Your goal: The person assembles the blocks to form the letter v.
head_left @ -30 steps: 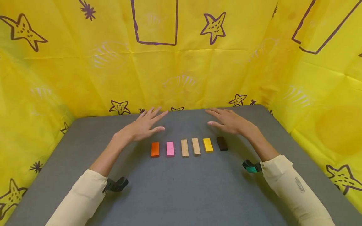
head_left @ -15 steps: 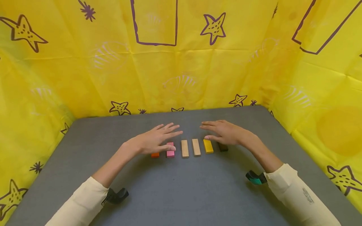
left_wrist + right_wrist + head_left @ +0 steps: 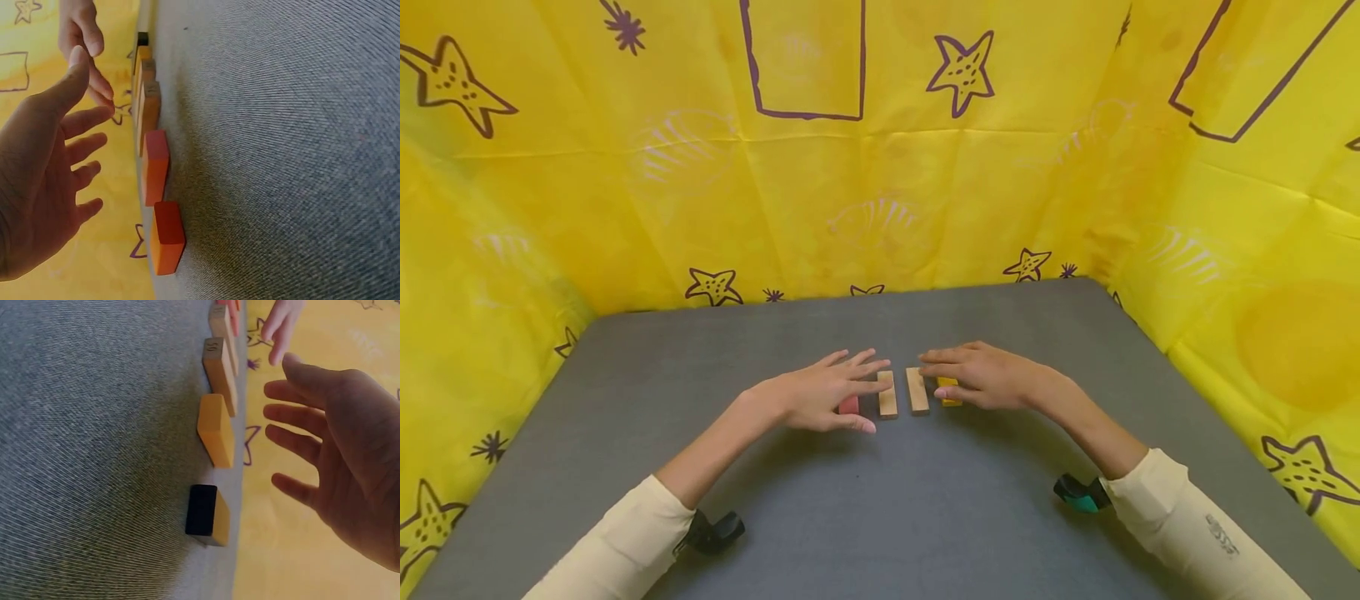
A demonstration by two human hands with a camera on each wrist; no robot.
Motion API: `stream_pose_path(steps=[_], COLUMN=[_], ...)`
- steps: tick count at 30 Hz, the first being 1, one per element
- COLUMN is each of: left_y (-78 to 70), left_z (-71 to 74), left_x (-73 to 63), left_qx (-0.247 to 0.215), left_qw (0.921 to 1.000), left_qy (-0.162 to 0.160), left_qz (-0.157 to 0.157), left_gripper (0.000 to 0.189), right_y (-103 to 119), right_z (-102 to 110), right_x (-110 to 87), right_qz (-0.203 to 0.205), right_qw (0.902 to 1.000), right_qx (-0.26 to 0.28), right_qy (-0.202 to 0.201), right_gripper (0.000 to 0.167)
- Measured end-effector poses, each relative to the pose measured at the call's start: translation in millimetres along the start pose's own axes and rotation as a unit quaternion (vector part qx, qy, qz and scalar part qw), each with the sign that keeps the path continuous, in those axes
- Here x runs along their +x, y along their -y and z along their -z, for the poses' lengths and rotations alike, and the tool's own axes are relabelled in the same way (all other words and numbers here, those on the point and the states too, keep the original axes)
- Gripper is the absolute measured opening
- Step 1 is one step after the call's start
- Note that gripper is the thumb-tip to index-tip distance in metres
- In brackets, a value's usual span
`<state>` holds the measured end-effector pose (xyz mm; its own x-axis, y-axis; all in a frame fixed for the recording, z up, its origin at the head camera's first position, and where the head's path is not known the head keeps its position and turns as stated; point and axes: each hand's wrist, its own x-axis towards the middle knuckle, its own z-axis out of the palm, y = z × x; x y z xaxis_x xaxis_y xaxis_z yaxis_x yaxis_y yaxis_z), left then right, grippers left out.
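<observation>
A row of several small rectangular blocks lies on the grey table. My left hand (image 3: 820, 393) hovers palm down, fingers spread, over its left end. It covers the orange block (image 3: 167, 237) and part of the pink block (image 3: 848, 405) in the head view. Two plain wooden blocks, one left (image 3: 887, 402) and one right (image 3: 917, 396), show in the middle. My right hand (image 3: 988, 377), fingers extended, hangs over the yellow block (image 3: 950, 402) and hides the black block (image 3: 203, 512) from the head camera. Both wrist views show a gap between palm and blocks.
Yellow cloth (image 3: 880, 183) printed with starfish walls in the back and sides of the grey table (image 3: 880, 517). A dark wrist camera sits under each forearm, one left (image 3: 718, 532) and one right (image 3: 1081, 493).
Both hands have come nearer to me and inward, from behind the row to above it. The blocks have stayed in place; the hands now cover several of them in the head view.
</observation>
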<state>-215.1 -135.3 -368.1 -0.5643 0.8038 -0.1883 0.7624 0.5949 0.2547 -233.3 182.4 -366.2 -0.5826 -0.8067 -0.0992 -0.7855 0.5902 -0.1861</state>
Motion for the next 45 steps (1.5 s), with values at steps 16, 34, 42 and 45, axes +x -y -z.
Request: stream_pose_path(steps=[16,34,42,45], left_y=[-2.3,-6.1,-13.9,-17.2], left_z=[-10.2,-14.3,-13.7,-15.7], left_x=[-0.8,13.3,14.1,14.5], left_qx=[0.015,0.039,0.070,0.084], left_qw=[0.9992,0.9981,0.9968,0.9958], left_qy=[0.032,0.047,0.016,0.010], left_qz=[-0.020,0.011,0.034,0.035], left_gripper=[0.073,0.074,0.073,0.075], right_y=[5,0,0,0], right_z=[-14,-19,-19,-18], right_x=[3.8,8.0,9.2,9.2], right_qz=[0.087,0.093,0.090,0.089], right_qw=[0.9953,0.9941,0.9946,0.9946], right_qx=[-0.040,-0.055,-0.051,-0.054], right_qy=[-0.015,-0.009,-0.005,-0.003], right_gripper=[0.034,0.038,0.043,0.045])
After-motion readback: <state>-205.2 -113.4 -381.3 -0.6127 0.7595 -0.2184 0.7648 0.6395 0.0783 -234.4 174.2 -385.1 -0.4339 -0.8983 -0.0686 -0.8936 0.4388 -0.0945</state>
